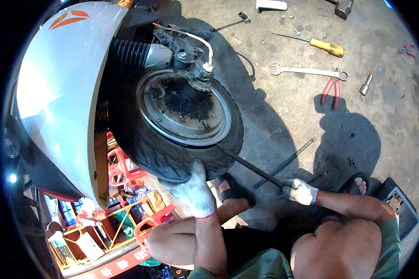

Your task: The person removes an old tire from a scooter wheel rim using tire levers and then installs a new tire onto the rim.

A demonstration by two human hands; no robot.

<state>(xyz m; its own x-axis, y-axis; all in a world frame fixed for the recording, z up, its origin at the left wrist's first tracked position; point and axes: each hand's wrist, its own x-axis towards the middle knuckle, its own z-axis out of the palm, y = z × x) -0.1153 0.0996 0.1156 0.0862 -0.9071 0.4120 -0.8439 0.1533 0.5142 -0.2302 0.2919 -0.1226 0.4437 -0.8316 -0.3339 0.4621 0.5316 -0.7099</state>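
Note:
A black tire (142, 156) with a sagging, wrinkled sidewall sits around a dirty silver wheel hub (214, 118). My left hand (193, 195), in a whitish work glove, grips the tire's near edge, thumb up on the sidewall; the other fingers are partly hidden beneath. My gloved right hand (301, 191) is closed round the outer end of a dark tire lever (251, 166). The lever's far tip meets the rim's edge, where the tire covers it. Above the hub, a pale cable (205, 42) runs to the axle end.
A glossy white body panel (65, 88) flanks the wheel on the left. Another bar (288, 160) lies on the floor beyond the lever. Farther right are a wrench (309, 70), red-handled pliers (331, 90), a yellow screwdriver (328, 47) and a socket (366, 85). A cluttered rack (111, 214) stands lower left.

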